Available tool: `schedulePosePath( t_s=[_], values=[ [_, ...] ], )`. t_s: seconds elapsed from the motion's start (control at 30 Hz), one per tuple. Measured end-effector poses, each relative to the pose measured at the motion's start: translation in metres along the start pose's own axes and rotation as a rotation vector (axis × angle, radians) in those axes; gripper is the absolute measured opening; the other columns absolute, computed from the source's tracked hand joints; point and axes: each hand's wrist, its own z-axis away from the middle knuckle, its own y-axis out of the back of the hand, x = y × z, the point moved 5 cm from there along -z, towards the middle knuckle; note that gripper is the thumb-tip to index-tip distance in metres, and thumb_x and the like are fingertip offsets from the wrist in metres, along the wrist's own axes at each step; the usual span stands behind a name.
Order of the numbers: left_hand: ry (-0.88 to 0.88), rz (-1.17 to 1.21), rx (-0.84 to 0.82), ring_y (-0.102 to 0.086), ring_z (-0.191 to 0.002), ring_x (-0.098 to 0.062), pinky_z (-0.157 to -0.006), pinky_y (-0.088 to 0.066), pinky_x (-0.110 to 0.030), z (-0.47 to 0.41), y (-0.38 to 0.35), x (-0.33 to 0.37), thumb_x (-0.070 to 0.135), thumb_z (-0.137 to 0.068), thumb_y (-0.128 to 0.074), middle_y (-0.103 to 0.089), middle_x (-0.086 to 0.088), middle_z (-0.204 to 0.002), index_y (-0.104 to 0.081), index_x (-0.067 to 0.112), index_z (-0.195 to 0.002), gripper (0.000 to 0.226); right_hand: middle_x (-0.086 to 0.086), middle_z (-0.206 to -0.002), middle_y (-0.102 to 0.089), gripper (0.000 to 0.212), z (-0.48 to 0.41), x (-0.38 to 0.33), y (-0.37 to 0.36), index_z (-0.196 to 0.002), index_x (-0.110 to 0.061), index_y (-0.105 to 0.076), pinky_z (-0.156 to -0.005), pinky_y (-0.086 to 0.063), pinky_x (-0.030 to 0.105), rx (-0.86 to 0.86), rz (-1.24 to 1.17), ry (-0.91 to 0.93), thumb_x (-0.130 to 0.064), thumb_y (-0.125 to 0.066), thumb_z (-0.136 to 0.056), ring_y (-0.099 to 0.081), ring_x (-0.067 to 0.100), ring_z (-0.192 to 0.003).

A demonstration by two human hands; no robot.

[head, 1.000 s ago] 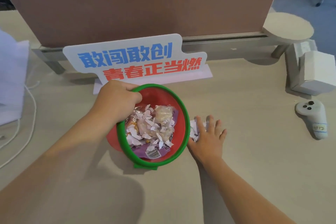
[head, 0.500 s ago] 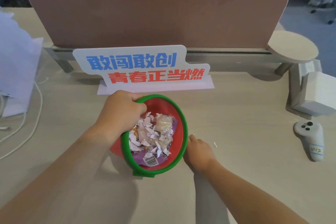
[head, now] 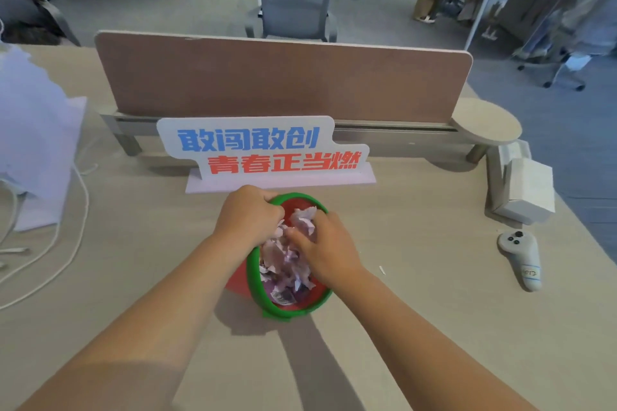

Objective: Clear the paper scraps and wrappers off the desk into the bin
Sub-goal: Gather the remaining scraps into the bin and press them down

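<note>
A small red bin with a green rim (head: 289,309) stands tilted on the desk in front of me, filled with white paper scraps and wrappers (head: 283,264). My left hand (head: 248,215) grips the bin's far-left rim. My right hand (head: 325,248) is over the bin's mouth, fingers curled down onto the scraps; whether it still holds any is hidden. One tiny white scrap (head: 382,270) lies on the desk to the right of the bin.
A white sign with blue and red characters (head: 263,152) stands just behind the bin, in front of a brown divider panel (head: 283,77). A grey controller (head: 521,257) and a white box (head: 526,190) are at the right. White cables (head: 71,243) and paper lie at the left.
My right hand gathered the scraps beside the bin, closed on them and moved up over the bin's mouth. The camera tilted up, showing more of the room.
</note>
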Motion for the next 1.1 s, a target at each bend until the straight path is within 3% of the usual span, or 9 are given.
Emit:
schedulePosePath(
  t_s=[0.23, 0.33, 0.43, 0.57, 0.73, 0.83, 0.9, 0.97, 1.1],
  values=[
    [-0.011, 0.041, 0.006, -0.064, -0.064, -0.016, -0.055, -0.047, -0.023, 0.015, 0.007, -0.01, 0.009, -0.077, -0.061, -0.071, 0.0, -0.067, -0.074, 0.02, -0.069, 0.019, 0.01, -0.105, -0.06, 0.037, 0.006, -0.033, -0.014, -0.103, -0.017, -0.06, -0.089, -0.042, 0.039, -0.165, 0.053, 0.126, -0.045, -0.061, -0.079, -0.049, 0.026, -0.104],
    [-0.009, 0.058, 0.037, -0.058, -0.056, -0.008, -0.043, -0.037, -0.012, 0.021, 0.014, -0.019, 0.008, -0.077, -0.06, -0.066, 0.003, -0.06, -0.065, 0.026, -0.056, 0.027, 0.006, -0.12, -0.058, 0.042, 0.015, -0.04, -0.011, -0.117, -0.016, -0.058, -0.099, -0.037, 0.032, -0.188, 0.049, 0.169, -0.036, -0.063, -0.081, -0.048, 0.02, -0.115],
    [0.015, 0.061, 0.08, -0.059, -0.062, -0.017, -0.053, -0.041, -0.02, 0.022, 0.021, -0.03, 0.009, -0.077, -0.06, -0.069, 0.001, -0.063, -0.068, 0.02, -0.057, 0.024, -0.001, -0.112, -0.062, 0.03, 0.023, -0.039, 0.009, -0.11, -0.017, -0.063, -0.09, -0.036, 0.019, -0.052, -0.08, 0.148, -0.028, -0.064, -0.082, -0.053, 0.012, -0.103],
    [0.038, -0.049, 0.156, -0.052, -0.061, -0.021, -0.056, -0.045, -0.029, 0.02, 0.031, -0.045, 0.008, -0.073, -0.06, -0.073, -0.015, -0.075, -0.075, 0.004, -0.073, 0.015, -0.002, -0.087, -0.067, 0.011, 0.026, 0.02, 0.042, -0.087, -0.016, -0.068, -0.068, -0.04, 0.022, 0.212, -0.238, -0.142, -0.017, -0.057, -0.084, -0.058, 0.014, -0.079],
    [0.085, -0.146, 0.178, -0.064, -0.069, -0.029, -0.057, -0.046, -0.029, 0.016, 0.039, -0.053, 0.01, -0.074, -0.06, -0.07, -0.01, -0.067, -0.075, 0.009, -0.069, 0.015, 0.004, -0.066, -0.053, 0.015, 0.034, 0.146, 0.043, -0.067, -0.015, -0.055, -0.055, -0.033, 0.029, 0.108, -0.135, -0.618, -0.009, -0.052, -0.08, -0.048, 0.027, -0.071],
    [0.143, -0.189, 0.172, -0.063, -0.066, -0.03, -0.051, -0.04, -0.025, 0.014, 0.037, -0.057, 0.01, -0.072, -0.06, -0.066, -0.007, -0.056, -0.069, 0.01, -0.059, 0.015, 0.001, -0.057, -0.041, 0.026, 0.038, 0.186, 0.034, -0.056, -0.018, -0.044, -0.048, -0.026, 0.027, 0.057, -0.091, -0.712, -0.003, -0.05, -0.076, -0.044, 0.027, -0.07],
    [0.167, -0.201, 0.18, -0.063, -0.066, -0.029, -0.051, -0.041, -0.025, 0.012, 0.036, -0.058, 0.01, -0.071, -0.06, -0.066, -0.007, -0.054, -0.068, 0.007, -0.06, 0.014, 0.009, -0.08, -0.056, 0.018, 0.035, 0.193, 0.028, -0.084, -0.009, -0.061, -0.063, -0.036, 0.027, 0.077, -0.104, -0.707, 0.002, -0.047, -0.078, -0.056, 0.034, -0.086],
    [0.18, -0.208, 0.185, -0.062, -0.065, -0.029, -0.05, -0.039, -0.024, 0.009, 0.035, -0.057, 0.01, -0.071, -0.06, -0.065, -0.007, -0.055, -0.068, 0.006, -0.061, 0.014, 0.016, -0.102, -0.062, 0.031, 0.026, 0.185, 0.022, -0.108, -0.001, -0.06, -0.072, -0.037, 0.026, 0.074, -0.1, -0.645, 0.003, -0.046, -0.081, -0.058, 0.034, -0.099],
    [0.209, -0.199, 0.211, -0.052, -0.051, -0.02, -0.044, -0.034, -0.025, 0.004, 0.035, -0.055, 0.01, -0.071, -0.061, -0.059, -0.004, -0.05, -0.064, 0.007, -0.056, 0.016, 0.011, -0.073, -0.056, 0.02, 0.001, 0.161, -0.005, -0.083, -0.006, -0.062, -0.06, -0.034, 0.028, -0.06, -0.11, -0.47, 0.003, -0.045, -0.077, -0.049, 0.027, -0.07]
  ],
)
